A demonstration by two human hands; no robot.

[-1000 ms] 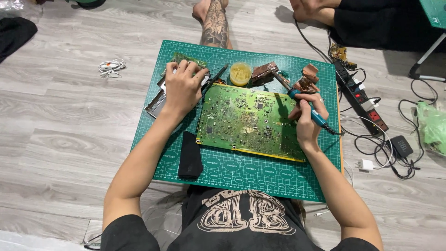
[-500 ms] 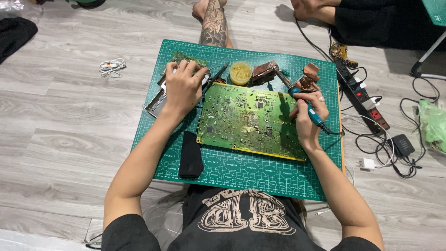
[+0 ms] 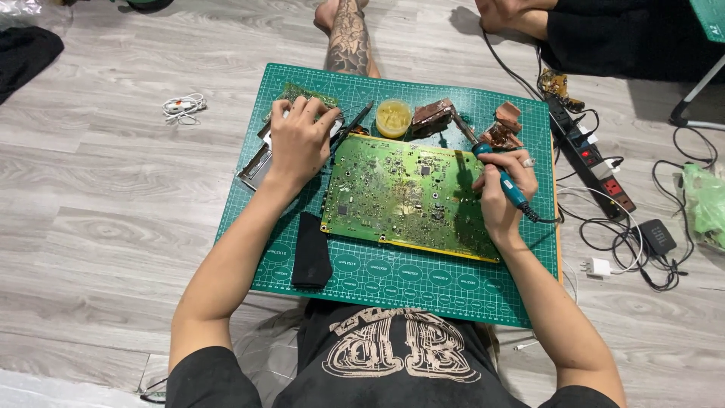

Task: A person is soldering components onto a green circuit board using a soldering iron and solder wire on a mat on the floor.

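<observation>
Two hands are busy over the green cutting mat (image 3: 453, 291), which lies on the wood-look floor (image 3: 113, 196) in front of the seated person. Nearest the body, a black strip (image 3: 311, 253) rests on the mat, untouched. Just past it sits the large green circuit board (image 3: 411, 193), flat, component side up, roughly centred on the mat. My read: the work is mid-course, the board fully exposed and the iron in hand, though no fresh joint is clear enough to count as finished.

On the right edge of the board, the right hand (image 3: 502, 193) has its grip closed around the blue-handled soldering iron (image 3: 498, 170), wrist resting low, the tip angled up and away, off the board's far corner. The left hand (image 3: 300, 140) lies palm down, fingers spread and loosely curled, on a metal tray (image 3: 253, 168) just beside the board's left corner; whether it holds anything, I cannot tell.

Farther out stand a yellow flux pot (image 3: 393, 117), copper-coloured blocks (image 3: 432, 115), and a power strip (image 3: 596, 170) off to the right.
</observation>
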